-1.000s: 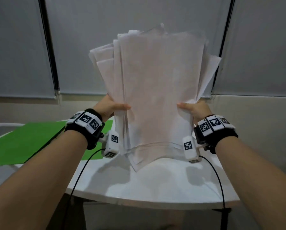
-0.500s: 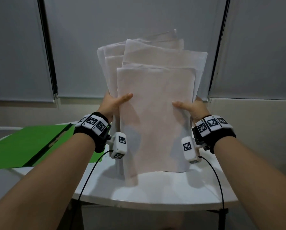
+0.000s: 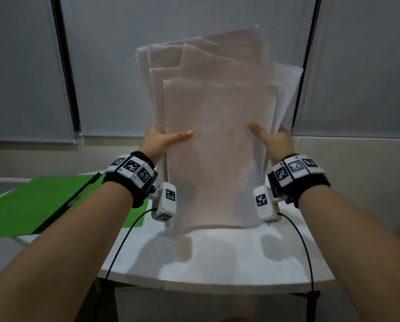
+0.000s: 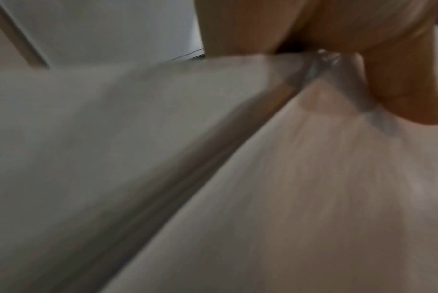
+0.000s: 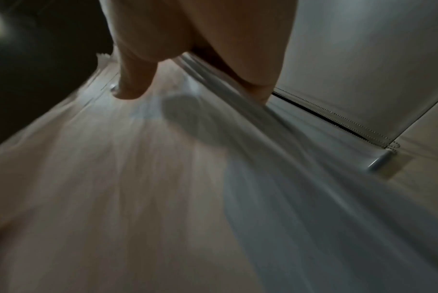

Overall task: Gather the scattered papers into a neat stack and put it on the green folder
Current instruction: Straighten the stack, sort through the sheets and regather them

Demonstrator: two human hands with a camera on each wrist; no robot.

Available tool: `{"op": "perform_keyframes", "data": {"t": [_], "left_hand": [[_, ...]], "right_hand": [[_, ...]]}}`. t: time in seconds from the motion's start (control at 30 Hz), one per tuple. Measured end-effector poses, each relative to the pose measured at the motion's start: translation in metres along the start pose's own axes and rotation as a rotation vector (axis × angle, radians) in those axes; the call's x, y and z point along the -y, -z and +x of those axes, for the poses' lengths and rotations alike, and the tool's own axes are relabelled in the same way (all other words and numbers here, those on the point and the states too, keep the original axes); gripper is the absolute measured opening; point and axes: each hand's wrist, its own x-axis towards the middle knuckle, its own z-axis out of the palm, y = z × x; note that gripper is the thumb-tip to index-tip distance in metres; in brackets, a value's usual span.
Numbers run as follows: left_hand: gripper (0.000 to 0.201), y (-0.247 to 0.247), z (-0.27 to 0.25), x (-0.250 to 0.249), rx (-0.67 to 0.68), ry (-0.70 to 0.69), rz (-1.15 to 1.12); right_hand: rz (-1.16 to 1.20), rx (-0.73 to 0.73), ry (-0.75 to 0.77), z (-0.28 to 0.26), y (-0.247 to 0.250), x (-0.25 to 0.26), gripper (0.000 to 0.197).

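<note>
The papers are held upright between both hands, long axis vertical, lower edges at or just above the white tabletop; contact cannot be confirmed because of blur. Left hand: its grip is closed on the left long edge, thumb pressed flat across the front sheet, fingers hidden behind the sheaf. Right hand: the same grip is mirrored on the right long edge, thumb on the front, fingers behind. In both wrist views a thumb is seen lying on the paper face with the sheet edges pinched beneath it; the rest is smeared by motion.

The sheaf is not yet square. Top edges are stepped, several rear sheets stand higher than the front one, and some fan out above the right-hand grip. Judgement: the step in hand is the jogging of the sheets into alignment, and more squaring is likely needed.

The green folder lies flat on the tabletop, below and to the left of the left-hand grip, near that wrist and well apart from the right-hand grip. The left hand is therefore the nearer one. For the placing, the stack would have to be tipped from upright to flat and carried leftward. Risk noted: loose rear sheets may slip out during the tilt if either grip is relaxed.
</note>
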Motion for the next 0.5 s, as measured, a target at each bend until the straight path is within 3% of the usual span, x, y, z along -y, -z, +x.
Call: {"op": "perform_keyframes", "data": {"t": [0.1,0.17,0.23,0.33,0.37,0.5], "left_hand": [[0.057,0.002,0.000,-0.001,0.047,0.024,-0.033],[0.075,0.002,0.002,-0.003,0.064,0.035,-0.051],[0.083,0.001,0.005,-0.008,0.088,0.049,-0.051],[0.091,0.003,0.007,-0.011,0.068,0.035,-0.074],[0.092,0.004,0.006,-0.009,0.047,0.022,-0.090],[0.115,0.005,-0.002,0.003,0.016,0.025,-0.078]], "right_hand": [[0.015,0.015,0.019,0.000,-0.003,0.000,0.064],[0.055,0.008,0.037,0.005,-0.005,0.007,0.051],[0.018,0.014,0.065,0.011,-0.009,0.020,0.036],[0.002,0.003,0.109,0.019,-0.012,0.030,0.033],[0.019,-0.008,0.101,0.018,-0.012,0.030,0.037],[-0.032,-0.007,-0.059,0.011,-0.011,0.025,0.086]]}}
